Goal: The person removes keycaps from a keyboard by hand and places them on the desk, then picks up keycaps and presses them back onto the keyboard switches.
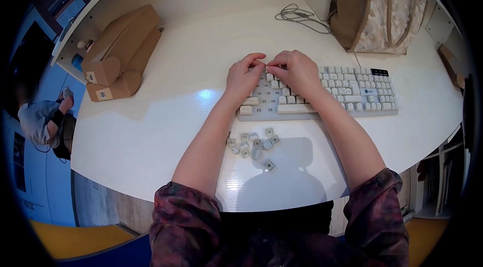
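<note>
A white keyboard (pixel 359 92) lies on the white desk, with bare key sockets showing in its left part. Over that part, near the top edge, my left hand (pixel 245 77) and my right hand (pixel 296 71) meet at the fingertips. The fingers of both are closed in a pinch; what lies between them, if anything, is too small to make out. Some keycaps remain on the keyboard beneath and beside my right hand. Nearer to me, several loose keycaps (pixel 258 144) are scattered on the desk, some showing their undersides.
A cardboard box (pixel 123 48) stands at the desk's back left. At the back right are a coiled cable (pixel 302 15) and a large camouflage-patterned bag (pixel 385 13). Another person (pixel 40 121) is beyond the left edge of the desk (pixel 126 166).
</note>
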`<state>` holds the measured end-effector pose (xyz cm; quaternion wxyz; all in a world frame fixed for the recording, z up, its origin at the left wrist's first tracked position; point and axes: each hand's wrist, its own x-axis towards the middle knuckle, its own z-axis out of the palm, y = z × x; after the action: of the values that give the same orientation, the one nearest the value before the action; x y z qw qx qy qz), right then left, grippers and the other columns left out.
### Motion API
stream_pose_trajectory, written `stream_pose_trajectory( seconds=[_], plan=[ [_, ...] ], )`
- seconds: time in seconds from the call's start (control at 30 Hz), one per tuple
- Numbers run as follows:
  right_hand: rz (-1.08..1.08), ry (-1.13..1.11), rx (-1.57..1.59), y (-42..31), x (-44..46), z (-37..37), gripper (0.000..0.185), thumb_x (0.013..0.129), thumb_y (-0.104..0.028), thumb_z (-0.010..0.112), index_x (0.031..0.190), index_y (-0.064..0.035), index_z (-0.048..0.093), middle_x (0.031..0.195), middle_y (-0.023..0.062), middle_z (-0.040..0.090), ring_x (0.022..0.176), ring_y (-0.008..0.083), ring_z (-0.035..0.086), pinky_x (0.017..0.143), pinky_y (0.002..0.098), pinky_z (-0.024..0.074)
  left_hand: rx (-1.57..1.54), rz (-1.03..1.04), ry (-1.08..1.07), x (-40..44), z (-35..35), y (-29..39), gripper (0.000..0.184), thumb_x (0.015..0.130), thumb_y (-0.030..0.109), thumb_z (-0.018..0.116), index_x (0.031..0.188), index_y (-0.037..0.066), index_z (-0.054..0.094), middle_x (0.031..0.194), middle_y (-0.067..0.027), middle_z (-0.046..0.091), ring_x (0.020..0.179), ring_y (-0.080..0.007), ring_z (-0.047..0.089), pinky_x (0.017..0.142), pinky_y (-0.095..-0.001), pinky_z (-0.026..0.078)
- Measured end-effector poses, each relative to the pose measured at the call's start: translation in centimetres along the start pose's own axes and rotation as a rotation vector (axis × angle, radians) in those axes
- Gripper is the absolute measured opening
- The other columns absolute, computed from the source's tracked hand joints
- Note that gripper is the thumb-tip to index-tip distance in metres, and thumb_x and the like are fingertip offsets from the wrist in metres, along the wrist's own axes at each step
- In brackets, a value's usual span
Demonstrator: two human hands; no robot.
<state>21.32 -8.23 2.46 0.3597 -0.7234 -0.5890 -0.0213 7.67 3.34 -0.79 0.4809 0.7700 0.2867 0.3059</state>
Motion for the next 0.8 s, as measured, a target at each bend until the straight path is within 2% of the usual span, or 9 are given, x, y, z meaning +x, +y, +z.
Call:
stream_pose_trajectory(
  seconds=[0.1,0.2,0.3,0.4,0.5,0.8],
  plan=[
    [0.008,-0.005,0.045,0.0,0.1,0.0,0.013,0.079,-0.026,0.075,0.085,-0.0154,0.079,0.087,0.0031,0.073,0.084,0.0257,0.067,0.071,0.0392,0.0538,0.02,-0.01,0.001,-0.2,-0.1,0.6,0.034,0.088,0.02,0.057,0.117,0.007,0.068,0.093,-0.0066,0.073,0.089,-0.0206,0.068,0.083,-0.0314,0.051],
    [0.032,-0.072,-0.031,-0.5,0.3,-0.6,0.014,0.083,-0.024,0.074,0.088,-0.0123,0.077,0.089,0.0011,0.072,0.085,0.0237,0.066,0.073,0.0351,0.0519,0.033,-0.01,-0.006,-0.2,-0.1,0.7,0.034,0.088,0.021,0.057,0.117,0.007,0.068,0.093,-0.0062,0.073,0.089,-0.0204,0.068,0.083,-0.0314,0.051],
    [0.16,-0.187,0.043,-0.6,0.8,-1.2,0.016,0.084,-0.027,0.073,0.089,-0.0119,0.077,0.09,0.001,0.072,0.085,0.0232,0.067,0.073,0.035,0.0519,0.03,-0.013,-0.01,-0.2,-0.2,0.6,0.034,0.088,0.022,0.058,0.117,0.007,0.068,0.093,-0.0057,0.073,0.089,-0.0196,0.068,0.083,-0.0313,0.051],
    [0.087,-0.095,0.028,0.1,0.5,-0.3,0.019,0.084,-0.032,0.071,0.087,-0.0157,0.079,0.091,0.0028,0.072,0.086,0.0253,0.067,0.073,0.0387,0.0536,0.015,-0.011,-0.012,-0.1,-0.1,0.4,0.034,0.088,0.022,0.059,0.117,0.007,0.068,0.093,-0.0052,0.073,0.09,-0.0187,0.068,0.083,-0.0312,0.051],
    [0.041,-0.07,0.022,0.7,0.4,0.0,0.02,0.085,-0.034,0.07,0.09,-0.017,0.079,0.096,0.0012,0.072,0.089,0.0246,0.067,0.074,0.0383,0.0534,-0.001,0.007,-0.013,0.0,-0.1,0.1,0.034,0.087,0.021,0.06,0.117,0.008,0.068,0.093,-0.0051,0.073,0.09,-0.0182,0.068,0.083,-0.031,0.051],
    [0.054,-0.12,0.124,1.2,0.5,0.0,0.02,0.086,-0.034,0.07,0.094,-0.0175,0.078,0.098,-0.0002,0.071,0.091,0.0227,0.066,0.076,0.0362,0.0528,-0.011,0.016,-0.008,0.0,0.0,-0.1,0.032,0.087,0.021,0.061,0.115,0.007,0.069,0.092,-0.0051,0.073,0.09,-0.0187,0.068,0.083,-0.0309,0.051]
  ],
)
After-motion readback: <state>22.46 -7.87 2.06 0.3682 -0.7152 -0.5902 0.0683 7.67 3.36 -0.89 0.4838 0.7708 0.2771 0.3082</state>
